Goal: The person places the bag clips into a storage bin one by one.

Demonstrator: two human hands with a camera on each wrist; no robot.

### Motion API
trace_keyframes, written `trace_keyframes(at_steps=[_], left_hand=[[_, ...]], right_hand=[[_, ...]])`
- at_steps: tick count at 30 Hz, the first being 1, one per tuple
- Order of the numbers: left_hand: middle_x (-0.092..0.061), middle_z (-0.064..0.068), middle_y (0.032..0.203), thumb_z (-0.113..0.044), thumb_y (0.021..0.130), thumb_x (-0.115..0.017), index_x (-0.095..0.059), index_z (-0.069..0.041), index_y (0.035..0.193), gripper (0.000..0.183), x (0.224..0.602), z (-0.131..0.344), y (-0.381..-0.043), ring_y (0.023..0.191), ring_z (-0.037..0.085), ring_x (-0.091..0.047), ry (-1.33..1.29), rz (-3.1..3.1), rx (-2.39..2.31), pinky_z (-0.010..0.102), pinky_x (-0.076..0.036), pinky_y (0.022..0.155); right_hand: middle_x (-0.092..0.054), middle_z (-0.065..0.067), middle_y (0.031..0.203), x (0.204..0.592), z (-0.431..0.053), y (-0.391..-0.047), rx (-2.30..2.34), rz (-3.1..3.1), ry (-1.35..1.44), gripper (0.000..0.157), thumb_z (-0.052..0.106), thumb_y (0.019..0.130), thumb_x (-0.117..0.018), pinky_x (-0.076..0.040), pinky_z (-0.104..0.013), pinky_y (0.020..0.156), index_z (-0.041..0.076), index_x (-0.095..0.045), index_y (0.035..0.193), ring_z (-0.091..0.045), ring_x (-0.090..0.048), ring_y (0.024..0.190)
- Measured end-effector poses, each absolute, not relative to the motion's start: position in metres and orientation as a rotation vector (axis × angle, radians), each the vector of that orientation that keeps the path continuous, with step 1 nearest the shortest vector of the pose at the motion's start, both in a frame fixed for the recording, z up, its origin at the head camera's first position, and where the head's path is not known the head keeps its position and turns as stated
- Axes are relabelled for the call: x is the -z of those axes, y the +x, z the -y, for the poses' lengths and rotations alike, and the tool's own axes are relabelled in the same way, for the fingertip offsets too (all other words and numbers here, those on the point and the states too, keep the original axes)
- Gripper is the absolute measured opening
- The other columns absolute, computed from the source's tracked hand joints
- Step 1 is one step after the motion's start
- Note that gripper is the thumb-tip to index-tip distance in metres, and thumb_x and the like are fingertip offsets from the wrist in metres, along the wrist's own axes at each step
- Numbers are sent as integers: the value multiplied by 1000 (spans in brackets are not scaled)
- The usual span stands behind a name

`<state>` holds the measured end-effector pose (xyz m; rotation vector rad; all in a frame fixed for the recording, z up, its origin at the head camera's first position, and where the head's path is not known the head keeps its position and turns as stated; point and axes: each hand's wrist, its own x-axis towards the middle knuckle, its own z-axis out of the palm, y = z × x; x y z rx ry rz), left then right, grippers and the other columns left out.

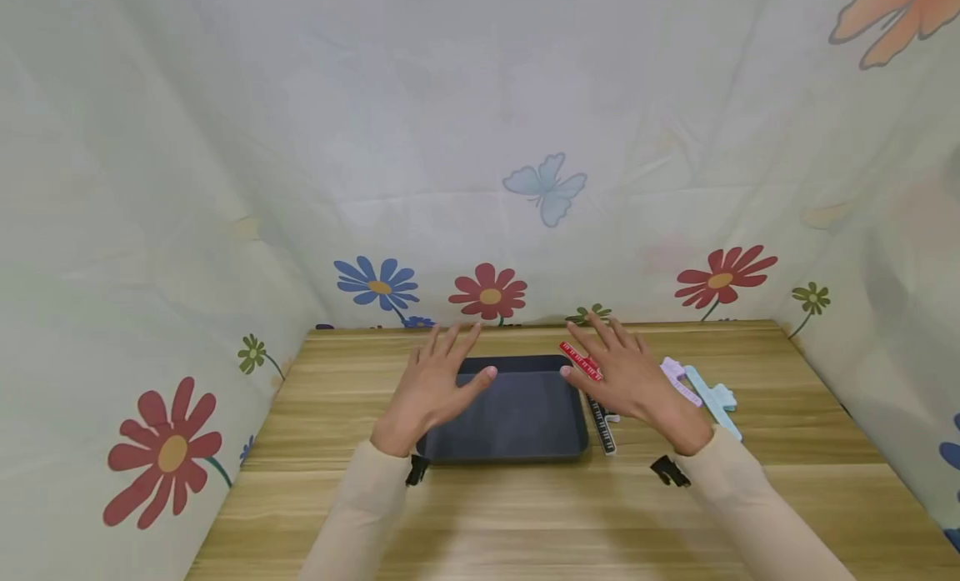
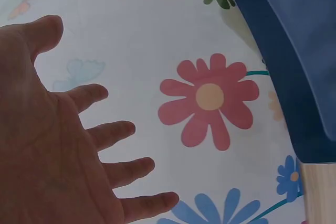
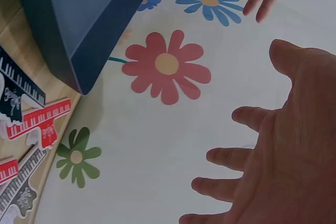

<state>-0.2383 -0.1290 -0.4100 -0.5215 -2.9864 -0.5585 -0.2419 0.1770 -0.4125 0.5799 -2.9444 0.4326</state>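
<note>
A dark blue-grey rectangular tray (image 1: 517, 418) lies on the wooden table, with nothing visible inside it. Over its left side, my left hand (image 1: 431, 388) is held palm down, fingers straight and spread. My right hand (image 1: 628, 377) hovers beyond the tray's right edge in the same spread pose. Neither hand grips anything. Close to the right hand are a red clip (image 1: 579, 360) and a black clip (image 1: 602, 429), both with piano-key patterns. Farther right lie a purple clip (image 1: 681, 383) and a light blue clip (image 1: 714, 400). The right hand partly hides the clips.
A pale cloth (image 1: 420, 147) printed with flowers and a butterfly hangs behind and at both sides of the table (image 1: 517, 514). In the right wrist view, a grey piano-key clip (image 3: 23, 187) overlaps other clips near the table edge.
</note>
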Motion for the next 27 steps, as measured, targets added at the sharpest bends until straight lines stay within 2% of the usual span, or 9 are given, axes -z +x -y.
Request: trace_keyframes(at_steps=[9, 15, 21, 27], left_hand=[[-10, 2, 167, -73, 92, -38, -15, -34, 158, 79, 427, 143, -241, 153, 37, -8, -502, 3025, 643, 66, -17, 119], [-14, 7, 166, -64, 95, -45, -18, -30, 158, 77, 439, 150, -243, 152, 38, -11, -474, 3026, 705, 64, -22, 118], [-20, 11, 164, -57, 97, -48, -19, -24, 158, 76, 455, 160, -248, 149, 38, -23, -385, 3024, 752, 62, -33, 114], [-22, 11, 164, -53, 97, -50, -19, -23, 158, 75, 468, 169, -251, 148, 36, -26, -306, 3038, 817, 60, -31, 117]], right_hand=[[-22, -16, 162, 427, -192, -241, -415, 2938, 596, 78, 63, 93, -49, -20, -72, 114, 21, -30, 155, -46, -25, 146], [-32, -20, 157, 437, -201, -242, -444, 2903, 625, 79, 57, 91, -58, -29, -69, 112, 16, -34, 154, -46, -33, 141], [-40, -22, 152, 446, -207, -242, -411, 2957, 640, 80, 45, 86, -71, -39, -66, 106, 9, -39, 150, -50, -41, 135], [-44, -22, 149, 455, -214, -245, -429, 3011, 649, 79, 35, 84, -76, -42, -64, 104, 8, -40, 150, -50, -39, 135]])
